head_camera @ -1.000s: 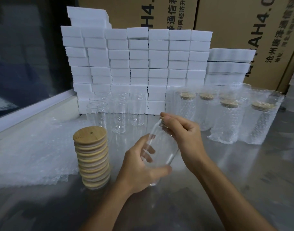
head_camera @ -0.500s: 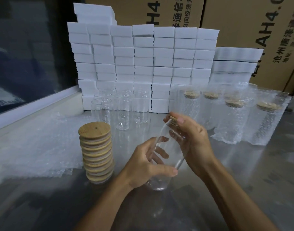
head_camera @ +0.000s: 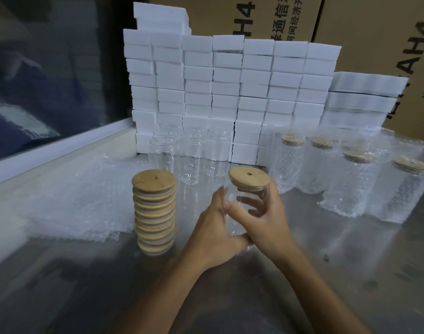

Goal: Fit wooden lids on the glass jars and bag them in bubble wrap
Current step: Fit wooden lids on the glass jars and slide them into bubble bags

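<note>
A clear glass jar (head_camera: 248,214) stands upright over the metal table (head_camera: 302,273) with a round wooden lid (head_camera: 249,177) on its mouth. My right hand (head_camera: 268,222) grips the jar's body from the right, its thumb across the front. My left hand (head_camera: 212,232) holds the jar's lower left side, thumb along the base. A tall stack of wooden lids (head_camera: 154,210) stands just left of my hands. Several empty jars (head_camera: 191,155) wait behind it. Flat bubble wrap bags (head_camera: 73,201) lie at the left.
Several lidded jars in bubble wrap (head_camera: 350,179) stand at the right. A wall of white foam blocks (head_camera: 230,88) rises at the back, with cardboard boxes (head_camera: 374,32) behind it. A raised white ledge (head_camera: 49,150) runs along the table's left side.
The jar, held tilted before, now stands upright with a wooden lid showing on top. My right hand has slid from the jar's mouth down to its body.
</note>
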Demonstrator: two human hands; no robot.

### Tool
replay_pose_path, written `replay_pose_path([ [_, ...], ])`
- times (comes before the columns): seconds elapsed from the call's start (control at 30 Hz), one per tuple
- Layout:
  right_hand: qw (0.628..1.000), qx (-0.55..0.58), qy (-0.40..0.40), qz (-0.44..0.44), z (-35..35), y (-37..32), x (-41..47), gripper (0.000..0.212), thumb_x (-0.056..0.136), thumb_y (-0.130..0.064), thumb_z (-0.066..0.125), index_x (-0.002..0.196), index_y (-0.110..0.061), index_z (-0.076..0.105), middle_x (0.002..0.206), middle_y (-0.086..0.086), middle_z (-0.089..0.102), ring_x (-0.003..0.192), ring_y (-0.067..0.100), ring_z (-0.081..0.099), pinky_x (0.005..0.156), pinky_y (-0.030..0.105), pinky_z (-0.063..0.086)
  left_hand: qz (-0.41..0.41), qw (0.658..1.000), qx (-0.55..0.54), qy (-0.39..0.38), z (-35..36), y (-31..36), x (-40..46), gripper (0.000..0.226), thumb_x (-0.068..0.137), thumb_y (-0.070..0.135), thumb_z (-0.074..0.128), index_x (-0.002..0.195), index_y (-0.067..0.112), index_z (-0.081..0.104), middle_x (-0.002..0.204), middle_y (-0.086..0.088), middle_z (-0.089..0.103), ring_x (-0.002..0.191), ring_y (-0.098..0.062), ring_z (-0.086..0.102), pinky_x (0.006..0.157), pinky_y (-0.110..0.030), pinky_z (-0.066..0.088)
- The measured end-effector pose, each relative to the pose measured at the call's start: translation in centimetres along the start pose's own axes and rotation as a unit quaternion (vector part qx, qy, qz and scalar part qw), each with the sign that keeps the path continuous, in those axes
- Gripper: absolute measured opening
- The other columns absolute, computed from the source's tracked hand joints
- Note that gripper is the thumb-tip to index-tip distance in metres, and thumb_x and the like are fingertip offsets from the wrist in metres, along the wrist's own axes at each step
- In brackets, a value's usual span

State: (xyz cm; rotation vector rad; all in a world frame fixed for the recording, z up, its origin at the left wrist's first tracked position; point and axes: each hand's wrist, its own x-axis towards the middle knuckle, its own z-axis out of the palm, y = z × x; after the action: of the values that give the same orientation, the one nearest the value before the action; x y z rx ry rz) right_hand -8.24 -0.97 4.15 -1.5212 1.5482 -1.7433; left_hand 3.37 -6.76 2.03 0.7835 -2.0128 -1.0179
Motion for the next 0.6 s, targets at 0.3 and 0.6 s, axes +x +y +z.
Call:
replay_pose_path([
  [0.3,0.996,-0.019,-0.001,0.091,-1.1,3.6,-0.1,0.089,0.057,-0.061,0.084,0.134,-0.038,0.046,0.12,-0.014,0.063,0.112,0.008,0.064,0.098,0.041,0.054,0.148,0.972,-0.023,0.183,-3.3,5.1,0.5,0.039,0.074,0.024,0.062,0.112,0.024,0.062,0.097,0.011,0.065,0.087,-0.003,0.062,0.074,-0.014,0.048],
  [0.6,0.993,-0.04,0.002,0.111,-1.2,4.1,0.0,0.084,0.067,-0.049,0.087,0.137,-0.032,0.045,0.122,-0.015,0.06,0.11,0.005,0.062,0.08,0.016,0.046,0.17,0.897,0.099,0.395,-14.1,6.2,3.2,0.01,0.083,0.009,0.059,0.083,0.013,0.068,0.07,0.001,0.062,0.061,-0.008,0.055,0.054,-0.021,0.043],
])
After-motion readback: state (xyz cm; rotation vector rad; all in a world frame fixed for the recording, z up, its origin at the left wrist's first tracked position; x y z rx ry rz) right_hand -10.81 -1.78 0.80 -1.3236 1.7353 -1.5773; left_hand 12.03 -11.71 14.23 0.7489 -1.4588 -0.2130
